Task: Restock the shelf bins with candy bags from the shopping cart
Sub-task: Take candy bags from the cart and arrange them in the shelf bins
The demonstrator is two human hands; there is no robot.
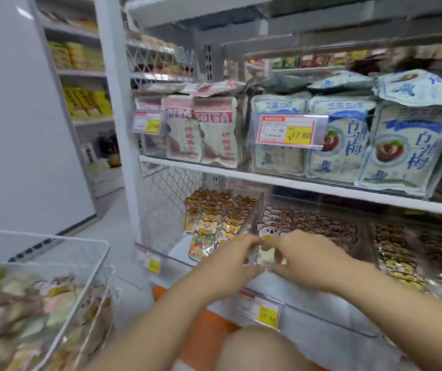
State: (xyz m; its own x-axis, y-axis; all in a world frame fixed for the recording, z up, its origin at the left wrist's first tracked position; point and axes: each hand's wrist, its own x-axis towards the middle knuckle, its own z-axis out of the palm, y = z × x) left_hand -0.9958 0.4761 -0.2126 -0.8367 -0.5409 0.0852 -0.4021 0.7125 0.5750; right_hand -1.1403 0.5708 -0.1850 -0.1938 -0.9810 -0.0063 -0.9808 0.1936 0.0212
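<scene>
Head view: both hands meet at the near front edge of the lower shelf. The left hand (230,263) and right hand (304,261) have their fingers curled inward, pinching a small pale candy bag (265,257) between them, though blur hides the exact grip. The bag sits at the near left corner of the middle bin (329,303), which holds brown bear-printed bags. Just left, the left bin (161,247) holds orange cat-printed bags (214,223). The shopping cart (54,236), near left, carries more blurred bags. Farther up, the upper shelf (268,178) holds plum packets behind a price tag (286,132).
</scene>
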